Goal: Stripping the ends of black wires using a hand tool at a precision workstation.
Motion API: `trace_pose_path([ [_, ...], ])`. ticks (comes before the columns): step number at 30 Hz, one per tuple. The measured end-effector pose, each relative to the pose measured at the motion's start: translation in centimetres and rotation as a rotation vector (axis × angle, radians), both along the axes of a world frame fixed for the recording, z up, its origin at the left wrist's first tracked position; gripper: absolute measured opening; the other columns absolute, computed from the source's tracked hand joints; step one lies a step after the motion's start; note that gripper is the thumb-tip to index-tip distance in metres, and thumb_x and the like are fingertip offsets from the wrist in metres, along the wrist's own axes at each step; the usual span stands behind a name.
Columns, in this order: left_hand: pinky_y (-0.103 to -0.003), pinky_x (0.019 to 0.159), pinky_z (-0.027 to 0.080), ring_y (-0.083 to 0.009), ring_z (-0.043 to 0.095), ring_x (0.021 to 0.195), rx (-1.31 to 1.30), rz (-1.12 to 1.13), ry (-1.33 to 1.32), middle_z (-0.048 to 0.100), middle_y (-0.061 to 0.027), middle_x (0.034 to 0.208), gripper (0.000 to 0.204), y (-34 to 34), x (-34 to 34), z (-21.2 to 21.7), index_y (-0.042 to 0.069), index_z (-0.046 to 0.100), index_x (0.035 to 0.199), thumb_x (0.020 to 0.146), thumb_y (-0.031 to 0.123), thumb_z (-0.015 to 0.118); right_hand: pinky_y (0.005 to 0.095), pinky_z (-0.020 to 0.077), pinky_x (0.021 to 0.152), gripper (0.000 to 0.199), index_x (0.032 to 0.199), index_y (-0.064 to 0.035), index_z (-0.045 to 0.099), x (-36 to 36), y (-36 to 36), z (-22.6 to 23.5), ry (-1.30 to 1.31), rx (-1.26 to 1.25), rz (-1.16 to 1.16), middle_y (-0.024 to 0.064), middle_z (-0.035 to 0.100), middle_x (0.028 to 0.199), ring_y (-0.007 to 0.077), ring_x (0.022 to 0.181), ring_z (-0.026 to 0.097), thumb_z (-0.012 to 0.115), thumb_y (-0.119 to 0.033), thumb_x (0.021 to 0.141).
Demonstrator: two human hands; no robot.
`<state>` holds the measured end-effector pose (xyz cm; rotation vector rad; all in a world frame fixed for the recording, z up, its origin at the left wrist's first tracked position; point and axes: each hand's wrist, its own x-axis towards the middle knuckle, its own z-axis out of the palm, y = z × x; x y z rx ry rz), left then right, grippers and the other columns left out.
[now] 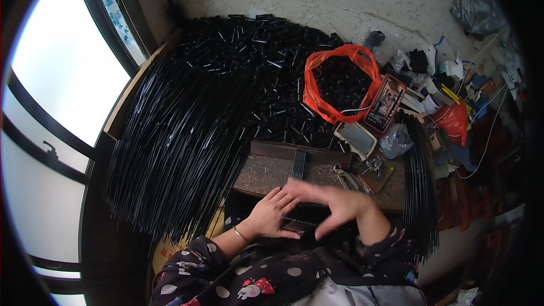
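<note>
My left hand, with a bracelet at the wrist, is open at the bench's front edge, its fingers stretched out and thumb apart. My right hand reaches across from the right, somewhat blurred, fingers extended toward my left fingertips and thumb held away. Just beyond both hands, a small row of thin black rods lies side by side on the worn bench. Pliers rest right of the rods. Beside them is a shallow tray with small metal parts. The space beneath my palms is dark and hard to make out.
A large bundle of long black rods fans out at left. Black tubular pieces are heaped behind. An orange-red bag of dark parts, a phone and a smaller rod bundle stand at right, near clutter.
</note>
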<state>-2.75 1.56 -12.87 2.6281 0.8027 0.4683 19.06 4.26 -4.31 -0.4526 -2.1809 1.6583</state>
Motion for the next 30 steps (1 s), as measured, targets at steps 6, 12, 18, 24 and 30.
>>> trace_pose_path([
  [6, -0.046, 0.103, 0.025, -0.0371, 0.028, 0.129, 0.109, -0.018, -0.032, 0.031, -0.0218, 0.138, 0.089, -0.6, 0.0, -0.4, 0.003, 0.044, 0.126, 0.068, 0.069, 0.054, 0.0295, 0.0502, 0.077, 0.027, 0.097, 0.0058, 0.059, -5.2, -10.6, 2.0, 0.297, 0.119, -0.687, 0.0153, 0.066, 0.086, 0.0219, 0.082, 0.065, 0.046, -0.017, 0.093],
  [12, -0.05, 0.104, 0.025, -0.033, 0.039, 0.124, 0.134, 0.073, 0.002, 0.051, -0.0139, 0.122, 0.061, -2.6, 2.1, 5.8, 0.009, 0.055, 0.113, 0.056, 0.023, 0.073, 0.0392, 0.0545, 0.062, 0.018, 0.083, 0.0062, 0.054, -0.9, -14.5, 9.1, 0.692, 0.34, -0.748, 0.0169, 0.063, 0.072, 0.0248, 0.061, 0.063, 0.045, -0.008, 0.09],
  [18, -0.037, 0.077, 0.047, -0.0312, 0.06, 0.086, -0.407, -0.204, -0.339, 0.062, -0.0139, 0.09, 0.036, -2.0, 2.8, 8.8, 0.004, 0.06, 0.099, 0.063, 0.002, 0.065, 0.0485, 0.0529, 0.072, 0.022, 0.098, 0.0044, 0.051, 1.9, -15.0, 11.2, 1.207, 0.386, -0.489, 0.0224, 0.063, 0.079, 0.033, 0.067, 0.064, 0.059, -0.008, 0.083],
  [24, -0.028, 0.055, 0.039, -0.0124, 0.048, 0.06, -0.617, 0.284, -0.862, 0.051, -0.0041, 0.064, 0.016, -1.2, 3.4, 9.5, 0.002, 0.054, 0.078, 0.088, 0.015, 0.055, 0.0335, 0.0429, 0.089, 0.036, 0.117, 0.0034, 0.05, -3.1, -11.8, 4.2, 0.098, 0.234, -0.816, 0.0214, 0.04, 0.133, 0.0274, 0.113, 0.051, 0.049, -0.019, 0.09],
  [30, -0.027, 0.055, 0.035, -0.0096, 0.035, 0.054, -0.878, 0.602, -1.828, 0.037, 0.003, 0.06, 0.028, 1.6, 4.5, 7.6, 0.01, 0.046, 0.073, 0.092, 0.029, 0.05, 0.0286, 0.0492, 0.078, 0.046, 0.118, 0.006, 0.048, -5.5, -9.1, -1.3, 0.245, -0.401, -0.941, 0.0153, 0.056, 0.111, 0.0208, 0.091, 0.061, 0.042, -0.033, 0.095],
])
